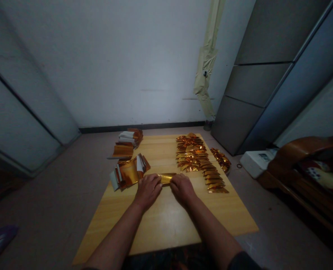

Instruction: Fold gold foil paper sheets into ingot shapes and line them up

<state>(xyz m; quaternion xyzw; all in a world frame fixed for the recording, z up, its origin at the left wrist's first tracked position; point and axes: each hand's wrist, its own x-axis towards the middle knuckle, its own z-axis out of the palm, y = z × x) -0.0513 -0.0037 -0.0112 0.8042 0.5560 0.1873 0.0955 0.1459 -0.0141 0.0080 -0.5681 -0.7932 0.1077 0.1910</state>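
Observation:
Between my two hands a sheet of gold foil paper [166, 179] lies rolled or folded into a narrow strip on the wooden table [166, 221]. My left hand [149, 190] grips its left end, fingers curled over it. On the right end my right hand [182, 187] closes in the same way. Just left of my left hand is a stack of gold foil sheets [128, 173] with grey-white backs. Beyond my right hand, folded gold foil pieces [193, 153] lie in overlapping rows, one row running toward me.
More foil sheets [123, 150] sit at the table's far left edge. A bowl-like container of folded gold pieces [221, 159] stands off the right edge. A grey refrigerator [245, 86], a white box [254, 164] and a wooden seat [303, 187] are to the right; a wall is ahead.

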